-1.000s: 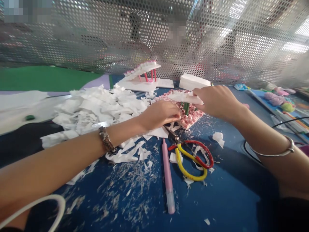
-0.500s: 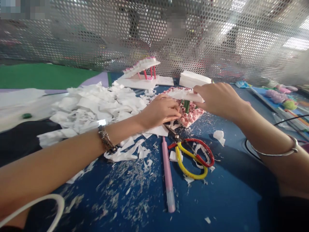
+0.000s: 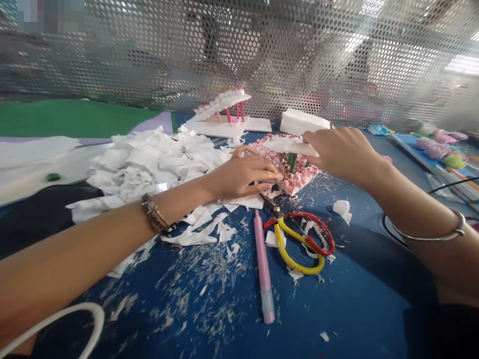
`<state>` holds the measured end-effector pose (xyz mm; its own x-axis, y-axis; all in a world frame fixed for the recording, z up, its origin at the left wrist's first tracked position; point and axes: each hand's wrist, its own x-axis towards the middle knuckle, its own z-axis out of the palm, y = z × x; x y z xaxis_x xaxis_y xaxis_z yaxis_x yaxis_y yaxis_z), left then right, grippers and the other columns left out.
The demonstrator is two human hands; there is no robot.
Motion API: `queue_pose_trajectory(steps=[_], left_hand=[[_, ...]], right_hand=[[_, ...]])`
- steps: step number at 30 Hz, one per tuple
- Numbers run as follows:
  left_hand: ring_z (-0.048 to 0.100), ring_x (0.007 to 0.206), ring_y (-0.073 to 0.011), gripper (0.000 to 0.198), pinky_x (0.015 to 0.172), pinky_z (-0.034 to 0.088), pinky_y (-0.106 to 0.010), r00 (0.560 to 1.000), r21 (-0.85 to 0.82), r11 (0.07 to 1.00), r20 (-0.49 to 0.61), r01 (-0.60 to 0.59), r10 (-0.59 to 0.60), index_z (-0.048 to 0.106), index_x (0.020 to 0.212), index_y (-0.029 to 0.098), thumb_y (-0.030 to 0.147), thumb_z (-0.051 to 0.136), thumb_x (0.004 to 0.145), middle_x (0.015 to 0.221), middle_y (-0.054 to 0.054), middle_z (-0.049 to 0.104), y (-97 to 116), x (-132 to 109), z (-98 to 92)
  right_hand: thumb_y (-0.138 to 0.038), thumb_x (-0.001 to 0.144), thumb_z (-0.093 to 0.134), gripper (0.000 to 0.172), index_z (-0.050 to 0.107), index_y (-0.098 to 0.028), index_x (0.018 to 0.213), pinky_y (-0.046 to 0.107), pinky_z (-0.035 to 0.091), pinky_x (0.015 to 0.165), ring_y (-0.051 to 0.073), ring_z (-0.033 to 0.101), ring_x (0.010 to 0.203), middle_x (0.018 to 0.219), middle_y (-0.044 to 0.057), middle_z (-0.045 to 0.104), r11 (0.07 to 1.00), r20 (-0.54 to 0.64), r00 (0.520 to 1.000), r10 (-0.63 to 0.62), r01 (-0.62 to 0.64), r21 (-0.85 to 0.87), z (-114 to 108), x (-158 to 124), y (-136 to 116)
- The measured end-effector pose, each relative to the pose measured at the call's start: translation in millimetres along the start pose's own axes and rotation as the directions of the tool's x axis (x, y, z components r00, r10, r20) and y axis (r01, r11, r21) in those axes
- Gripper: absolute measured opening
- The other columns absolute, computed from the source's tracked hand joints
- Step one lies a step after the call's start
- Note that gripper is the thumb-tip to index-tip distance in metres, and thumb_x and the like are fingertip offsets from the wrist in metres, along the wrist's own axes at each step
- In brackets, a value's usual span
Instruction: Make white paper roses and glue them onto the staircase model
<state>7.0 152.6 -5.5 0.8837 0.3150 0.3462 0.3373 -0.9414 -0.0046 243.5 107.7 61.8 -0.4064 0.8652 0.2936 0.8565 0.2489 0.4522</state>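
Note:
My right hand pinches the near right corner of a white foam-like piece, held level above a base covered in pink paper curls. A green post stands on the base under the white piece. My left hand lies at the base's left side with its fingers stretched and spread, the tips touching or very close to the curls. Scissors with red and yellow handles rest in front of the base, beside a pink pen-like tube.
Torn white paper is heaped on the left of the blue table, with scraps scattered around. Behind stand a model with red posts and a white block. A perforated metal screen closes the back. Coloured craft materials lie right.
My left hand has drawn slightly left and its fingers have spread apart. My right hand stays on the white piece. The whole view has shifted slightly.

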Motion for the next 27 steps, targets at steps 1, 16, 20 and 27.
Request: queue_pose_trajectory(steps=[1,16,20,27], left_hand=[[0.056,0.109,-0.0185,0.036,0.102,0.016,-0.041,1.0,0.021,1.0,0.004,-0.004,0.004,0.059,0.118,0.028,0.042,0.035,0.095,0.122,-0.004,0.064,-0.1,0.1,0.1],[0.056,0.109,-0.019,0.048,0.1,0.015,-0.039,0.999,0.087,0.995,0.008,-0.054,0.053,0.055,0.123,0.027,0.044,0.019,0.097,0.121,-0.004,0.063,-2.6,2.0,0.3],[0.054,0.108,-0.0193,0.049,0.099,0.015,-0.039,0.999,0.088,0.995,0.022,-0.038,0.036,0.056,0.122,0.027,0.043,0.017,0.097,0.118,-0.004,0.064,-1.4,2.2,-0.9],[0.054,0.11,-0.0186,0.049,0.1,0.014,-0.04,0.999,0.016,1.0,0.029,-0.019,0.019,0.057,0.12,0.028,0.044,0.017,0.097,0.119,-0.004,0.063,-1.2,1.9,-0.1]], right_hand=[[-0.035,0.085,0.052,0.03,0.063,-0.015,0.104,0.03,0.038,0.061,0.021,0.062,0.07,0.081,0.011,0.069,1.0,-0.006,1.0,-0.001,0.001,-0.003,0.4,-0.1,-0.5],[-0.035,0.086,0.048,0.034,0.06,-0.014,0.111,0.03,0.038,0.061,0.021,0.062,0.075,0.088,0.011,0.068,1.0,0.027,0.999,0.023,-0.024,0.01,-1.7,-2.0,-4.1],[-0.038,0.088,0.044,0.037,0.06,-0.012,0.11,0.029,0.036,0.06,0.021,0.063,0.074,0.088,0.012,0.068,1.0,0.058,0.998,0.023,-0.022,-0.005,-3.7,-1.7,-5.0],[-0.038,0.089,0.041,0.037,0.061,-0.012,0.106,0.029,0.032,0.056,0.022,0.063,0.073,0.089,0.014,0.068,0.999,0.077,0.997,0.015,-0.013,-0.032,-6.3,-1.8,-4.2]])
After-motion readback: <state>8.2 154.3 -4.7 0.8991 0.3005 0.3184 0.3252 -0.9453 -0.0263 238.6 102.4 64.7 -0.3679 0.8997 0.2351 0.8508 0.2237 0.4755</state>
